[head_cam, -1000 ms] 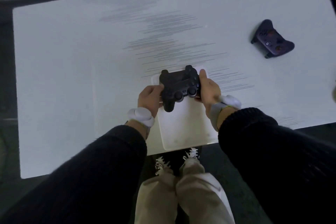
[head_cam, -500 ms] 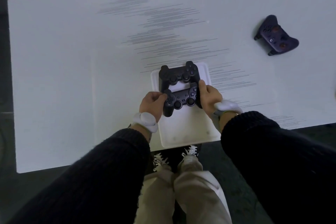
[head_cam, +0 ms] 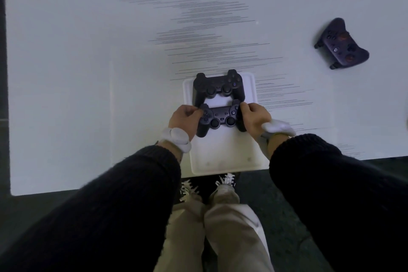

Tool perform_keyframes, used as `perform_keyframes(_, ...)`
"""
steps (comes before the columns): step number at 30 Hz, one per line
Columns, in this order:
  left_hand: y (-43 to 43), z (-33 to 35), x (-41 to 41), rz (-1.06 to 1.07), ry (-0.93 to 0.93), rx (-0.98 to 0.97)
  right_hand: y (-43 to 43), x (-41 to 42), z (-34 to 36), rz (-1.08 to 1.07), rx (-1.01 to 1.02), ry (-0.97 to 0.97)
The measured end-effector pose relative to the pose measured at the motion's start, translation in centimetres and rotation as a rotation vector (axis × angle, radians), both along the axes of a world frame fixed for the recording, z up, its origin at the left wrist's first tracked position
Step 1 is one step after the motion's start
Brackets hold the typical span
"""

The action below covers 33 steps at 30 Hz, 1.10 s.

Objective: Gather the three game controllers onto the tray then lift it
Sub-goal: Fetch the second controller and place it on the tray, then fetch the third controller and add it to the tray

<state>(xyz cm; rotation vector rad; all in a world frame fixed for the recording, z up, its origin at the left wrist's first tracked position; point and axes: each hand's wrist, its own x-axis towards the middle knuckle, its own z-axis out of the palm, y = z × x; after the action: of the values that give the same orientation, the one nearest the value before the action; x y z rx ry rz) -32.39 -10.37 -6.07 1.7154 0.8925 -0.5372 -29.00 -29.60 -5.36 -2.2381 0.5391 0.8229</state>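
A white rectangular tray lies at the table's near edge, right in front of me. One black controller rests at the tray's far end. A second black controller lies just nearer on the tray, touching the first. My left hand grips its left handle and my right hand grips its right handle. A third, dark purple controller lies on the table at the far right, well away from the tray and both hands.
The white table spreads wide to the left and behind the tray. Its near edge runs just below the tray, with my legs and shoes on the dark floor beneath.
Both hands drew the held black controller toward me, uncovering the other black controller at the tray's far end. The held one now sits low on the tray.
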Motion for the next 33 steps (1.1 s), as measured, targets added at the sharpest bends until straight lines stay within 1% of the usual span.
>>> perform_keyframes(7, 0.3, -0.4, -0.5, -0.001, -0.009, -0.018, 0.1, -0.2, -0.1, 0.013, 0.011, 0.002)
perform_keyframes(15, 0.1, 0.0, 0.0, -0.047, -0.003, 0.032, 0.2, -0.1, 0.0, 0.017, -0.002, 0.011)
perform_keyframes(17, 0.2, 0.4, 0.4, -0.072, -0.035, 0.122, 0.2, 0.0, 0.0, 0.021, -0.010, 0.018)
perform_keyframes(19, 0.4, 1.1, 0.9, -0.049, -0.095, 0.209, 0.0, 0.1, 0.5, 0.026, -0.024, 0.009)
perform_keyframes(22, 0.7, 2.2, 2.4, -0.015, -0.213, 0.279, -0.8, 0.5, 1.5, 0.050, -0.051, 0.002)
perform_keyframes(26, -0.1, 4.2, 6.1, -0.038, -0.326, 0.332, -3.0, 2.4, 2.8, -0.014, -0.091, -0.053)
perform_keyframes(27, -1.4, 4.3, 7.2, -0.076, -0.336, 0.341, -4.4, 3.1, 2.7, -0.055, -0.097, -0.070)
perform_keyframes(31, -3.2, 4.2, 9.4, -0.113, -0.364, 0.373, -6.4, 5.3, 3.0, -0.062, -0.087, -0.127)
perform_keyframes(33, -6.5, 3.8, 11.1, -0.158, -0.372, 0.370, -9.4, 6.6, 2.9, -0.108, -0.082, -0.139)
